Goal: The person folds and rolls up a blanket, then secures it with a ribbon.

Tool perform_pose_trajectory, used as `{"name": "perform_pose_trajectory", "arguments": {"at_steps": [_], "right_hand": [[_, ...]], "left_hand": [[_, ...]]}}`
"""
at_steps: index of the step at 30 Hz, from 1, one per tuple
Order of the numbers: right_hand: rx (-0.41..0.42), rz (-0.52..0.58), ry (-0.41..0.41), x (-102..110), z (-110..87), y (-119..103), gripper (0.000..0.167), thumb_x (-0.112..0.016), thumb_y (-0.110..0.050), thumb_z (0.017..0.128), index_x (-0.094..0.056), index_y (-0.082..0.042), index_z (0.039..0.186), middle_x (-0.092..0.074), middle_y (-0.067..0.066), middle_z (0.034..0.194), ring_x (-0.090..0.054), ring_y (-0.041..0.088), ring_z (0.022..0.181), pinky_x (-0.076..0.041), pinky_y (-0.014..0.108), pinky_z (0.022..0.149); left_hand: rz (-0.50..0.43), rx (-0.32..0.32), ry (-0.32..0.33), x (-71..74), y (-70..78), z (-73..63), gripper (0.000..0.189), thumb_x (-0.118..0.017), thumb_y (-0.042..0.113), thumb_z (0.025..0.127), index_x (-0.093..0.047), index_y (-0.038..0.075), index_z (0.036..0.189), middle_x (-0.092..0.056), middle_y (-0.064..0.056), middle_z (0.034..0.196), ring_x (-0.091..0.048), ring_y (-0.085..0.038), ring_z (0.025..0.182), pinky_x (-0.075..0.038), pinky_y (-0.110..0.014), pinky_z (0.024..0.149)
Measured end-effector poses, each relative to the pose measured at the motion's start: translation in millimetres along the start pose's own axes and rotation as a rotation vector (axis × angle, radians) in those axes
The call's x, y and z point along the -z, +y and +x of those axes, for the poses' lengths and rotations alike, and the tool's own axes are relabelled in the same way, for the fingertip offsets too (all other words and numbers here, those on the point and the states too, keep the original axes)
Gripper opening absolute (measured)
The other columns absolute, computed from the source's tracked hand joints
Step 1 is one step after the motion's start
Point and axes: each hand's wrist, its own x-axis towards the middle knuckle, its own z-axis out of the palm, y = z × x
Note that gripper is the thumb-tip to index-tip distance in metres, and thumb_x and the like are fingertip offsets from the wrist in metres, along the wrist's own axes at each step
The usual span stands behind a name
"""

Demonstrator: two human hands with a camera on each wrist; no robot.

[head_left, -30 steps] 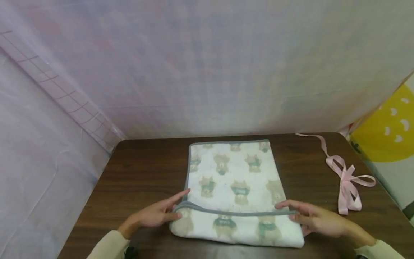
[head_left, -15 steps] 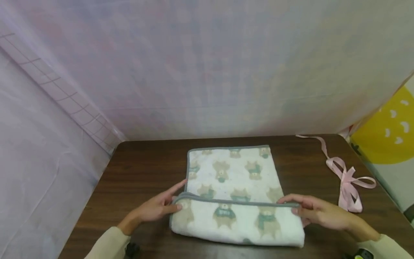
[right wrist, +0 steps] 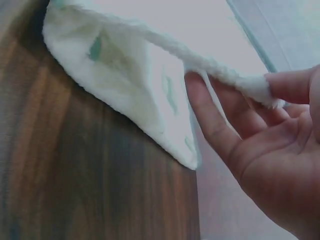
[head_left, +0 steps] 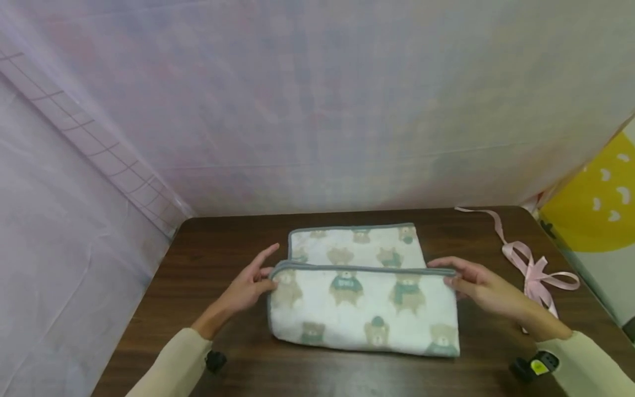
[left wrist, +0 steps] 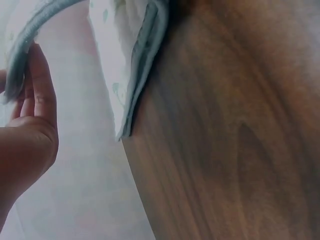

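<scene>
A white blanket printed with tan bears and edged in grey-green binding lies on the table, its near part lifted and folded over toward the back. My left hand pinches the left corner of that raised edge between thumb and fingers. At the opposite corner my right hand pinches the same edge, thumb on the near side. The right wrist view shows the fluffy flap held above the lower layer. In the left wrist view the bound edge hangs from the fingers, clear of the layers beneath.
A pink ribbon tied in a bow lies at the right of the dark wooden table. Pale curtain-like cloth rises behind the table, and more cloth hangs at the left. A yellow patterned shape is at the far right.
Both hands have moved away from me and upward, carrying the blanket's near edge toward the back. The flap now covers more of the far part.
</scene>
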Motion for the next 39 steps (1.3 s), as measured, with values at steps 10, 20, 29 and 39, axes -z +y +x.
{"name": "perform_pose_trajectory", "arguments": {"at_steps": [10, 20, 29, 39], "right_hand": [[-0.06, -0.179, 0.228, 12.9, 23.6, 0.4, 0.031, -0.046, -0.005, 0.104, -0.053, -0.01, 0.134, -0.067, 0.008, 0.098, -0.067, 0.014, 0.082, -0.057, 0.034, 0.066], [-0.158, -0.291, 0.404, 28.1, 51.6, 1.1, 0.035, -0.051, -0.019, 0.104, -0.051, -0.006, 0.136, -0.065, 0.011, 0.091, -0.063, 0.013, 0.076, -0.056, 0.035, 0.064], [-0.248, -0.409, 0.58, 46.3, 78.8, -1.7, 0.045, -0.057, -0.036, 0.101, -0.057, -0.008, 0.136, -0.071, 0.007, 0.109, -0.061, 0.005, 0.085, -0.054, 0.028, 0.072], [-0.342, -0.44, 0.749, 52.8, 106.2, 21.3, 0.048, -0.059, -0.038, 0.099, -0.058, -0.008, 0.137, -0.065, 0.024, 0.124, -0.063, 0.031, 0.108, -0.05, 0.025, 0.075]], "left_hand": [[0.002, 0.044, 0.158, 4.4, 3.2, 25.6, 0.077, -0.056, -0.004, 0.093, -0.02, 0.015, 0.158, -0.063, -0.029, 0.121, -0.064, -0.013, 0.088, -0.052, -0.028, 0.077], [0.091, 0.06, 0.298, 11.8, 6.7, 53.2, 0.072, -0.061, 0.001, 0.093, -0.029, 0.017, 0.156, -0.067, -0.024, 0.117, -0.064, -0.012, 0.087, -0.05, -0.03, 0.079], [0.137, 0.109, 0.405, 19.8, 13.8, 75.3, 0.067, -0.063, 0.01, 0.096, -0.032, 0.019, 0.155, -0.069, -0.016, 0.115, -0.059, -0.018, 0.088, -0.046, -0.03, 0.074], [0.085, 0.186, 0.52, 14.4, -0.2, 110.0, 0.065, -0.062, 0.013, 0.098, -0.031, 0.013, 0.155, -0.067, -0.017, 0.119, -0.061, -0.029, 0.113, -0.047, -0.046, 0.1]]}}
